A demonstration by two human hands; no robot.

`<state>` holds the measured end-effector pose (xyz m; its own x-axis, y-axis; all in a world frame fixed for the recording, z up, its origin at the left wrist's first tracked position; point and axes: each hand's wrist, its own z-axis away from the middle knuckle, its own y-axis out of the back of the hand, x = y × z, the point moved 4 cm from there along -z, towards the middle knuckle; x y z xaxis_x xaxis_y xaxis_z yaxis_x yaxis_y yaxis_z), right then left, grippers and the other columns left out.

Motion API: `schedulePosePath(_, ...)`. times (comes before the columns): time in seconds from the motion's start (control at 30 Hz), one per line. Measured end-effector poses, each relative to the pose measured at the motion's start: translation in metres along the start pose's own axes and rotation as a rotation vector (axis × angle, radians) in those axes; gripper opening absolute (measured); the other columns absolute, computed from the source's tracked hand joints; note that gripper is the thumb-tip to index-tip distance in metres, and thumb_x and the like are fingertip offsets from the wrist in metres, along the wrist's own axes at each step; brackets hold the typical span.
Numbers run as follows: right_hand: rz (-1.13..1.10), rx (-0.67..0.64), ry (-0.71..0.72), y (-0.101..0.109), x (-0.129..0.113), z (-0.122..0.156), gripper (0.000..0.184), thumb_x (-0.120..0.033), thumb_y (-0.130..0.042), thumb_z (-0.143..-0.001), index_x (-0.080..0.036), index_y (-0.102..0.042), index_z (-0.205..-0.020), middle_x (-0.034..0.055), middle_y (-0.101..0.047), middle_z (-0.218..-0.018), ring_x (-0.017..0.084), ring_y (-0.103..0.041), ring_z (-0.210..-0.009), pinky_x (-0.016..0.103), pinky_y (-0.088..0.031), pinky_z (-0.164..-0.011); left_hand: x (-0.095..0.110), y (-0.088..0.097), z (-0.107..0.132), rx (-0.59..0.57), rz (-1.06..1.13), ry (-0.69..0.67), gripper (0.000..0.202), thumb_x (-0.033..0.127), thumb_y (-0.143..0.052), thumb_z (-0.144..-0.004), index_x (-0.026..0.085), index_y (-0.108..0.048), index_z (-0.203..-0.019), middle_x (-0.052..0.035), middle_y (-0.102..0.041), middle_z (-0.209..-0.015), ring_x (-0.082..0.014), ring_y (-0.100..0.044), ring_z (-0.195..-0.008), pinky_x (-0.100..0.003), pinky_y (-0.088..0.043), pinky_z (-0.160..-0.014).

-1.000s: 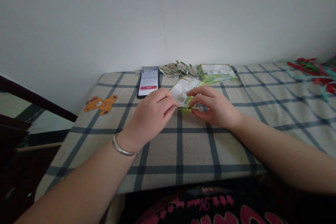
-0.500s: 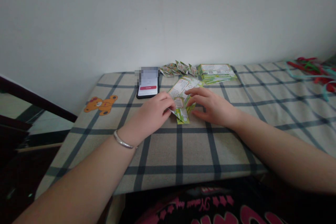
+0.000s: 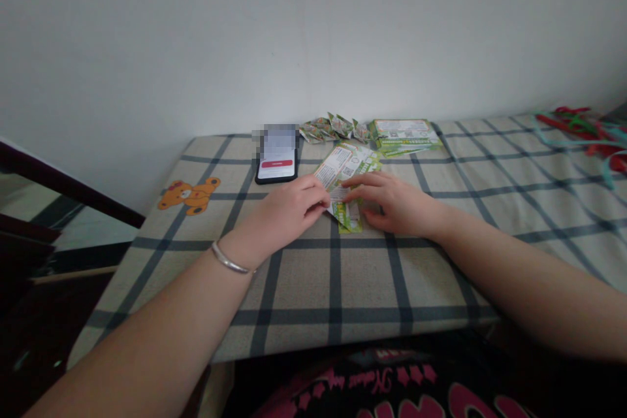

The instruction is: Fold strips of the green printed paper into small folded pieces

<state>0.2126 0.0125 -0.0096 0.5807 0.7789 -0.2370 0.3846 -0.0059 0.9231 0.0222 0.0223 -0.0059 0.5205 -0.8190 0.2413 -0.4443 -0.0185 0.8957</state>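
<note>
A green and white printed paper sheet (image 3: 349, 217) lies at the middle of the table, its near end folded over at a slant. My left hand (image 3: 296, 204) pinches the left edge of this sheet between thumb and fingers. Over its right side, my right hand (image 3: 392, 202) rests with fingers spread, the fingertips touching the fold. Just beyond my fingers, a flat part with print (image 3: 337, 160) shows; whether it belongs to the same sheet I cannot tell.
Behind the hands stand several small folded paper pieces (image 3: 336, 128) and a stack of printed sheets (image 3: 406, 134). A phone (image 3: 277, 163) lies left of them. A bear cutout (image 3: 190, 196) is at the left; red and teal ribbons (image 3: 582, 134) lie far right on the checked tablecloth (image 3: 304, 294).
The folded near end of the sheet has shifted slightly right. My left hand moved a little right with it, and my right fingers have come left onto the paper.
</note>
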Motion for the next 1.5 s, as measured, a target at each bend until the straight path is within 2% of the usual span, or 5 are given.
schedulePosePath(0.47,-0.004,-0.053,0.039,0.000,-0.002,-0.001,0.045,-0.014,-0.060,-0.079,-0.023,-0.063,-0.123,0.0100,-0.061,-0.131,0.024,-0.056,-0.120,0.046,-0.044,-0.104,-0.003,-0.009,0.001,-0.052,0.030,-0.078,0.018,0.012,-0.055,-0.089,0.018,-0.067,-0.101,-0.0051,-0.062,-0.107,-0.0173,-0.060,-0.099,-0.035,-0.052,-0.089)
schedulePosePath(0.83,0.000,-0.046,-0.044,-0.005,0.004,0.004,0.032,-0.013,-0.060,-0.074,-0.016,-0.058,-0.105,0.0157,-0.047,-0.145,0.030,-0.033,-0.142,0.050,-0.032,-0.115,0.003,-0.006,0.000,-0.094,-0.075,-0.085,0.019,0.009,-0.053,-0.089,0.018,-0.068,-0.095,-0.0050,-0.067,-0.106,-0.0201,-0.061,-0.100,-0.037,-0.050,-0.090)
schedulePosePath(0.97,-0.038,-0.020,-0.010,-0.002,0.005,0.003,0.027,-0.015,-0.060,-0.075,-0.020,-0.057,-0.101,0.0123,-0.054,-0.136,0.027,-0.040,-0.136,0.049,-0.034,-0.114,0.004,-0.004,-0.001,-0.095,-0.090,-0.086,0.013,0.015,-0.056,-0.090,0.018,-0.068,-0.095,-0.0049,-0.067,-0.104,-0.0198,-0.061,-0.098,-0.036,-0.049,-0.089)
schedulePosePath(1.1,-0.051,-0.019,0.008,0.002,0.003,0.002,0.037,-0.016,-0.061,-0.077,-0.020,-0.057,-0.114,0.0120,-0.057,-0.129,0.025,-0.049,-0.126,0.045,-0.040,-0.109,0.004,-0.004,-0.002,-0.103,-0.099,-0.091,0.011,0.018,-0.058,-0.090,0.018,-0.068,-0.094,-0.0049,-0.068,-0.102,-0.0201,-0.061,-0.096,-0.036,-0.048,-0.086)
schedulePosePath(1.5,0.077,-0.072,0.020,0.002,0.007,-0.002,0.032,-0.031,-0.059,-0.089,-0.017,-0.065,-0.117,0.0122,-0.063,-0.110,0.025,-0.057,-0.104,0.042,-0.047,-0.093,-0.003,-0.007,0.000,-0.066,-0.077,0.004,0.013,0.018,-0.062,-0.087,0.019,-0.067,-0.099,-0.0040,-0.066,-0.100,-0.0200,-0.060,-0.094,-0.035,-0.047,-0.083)
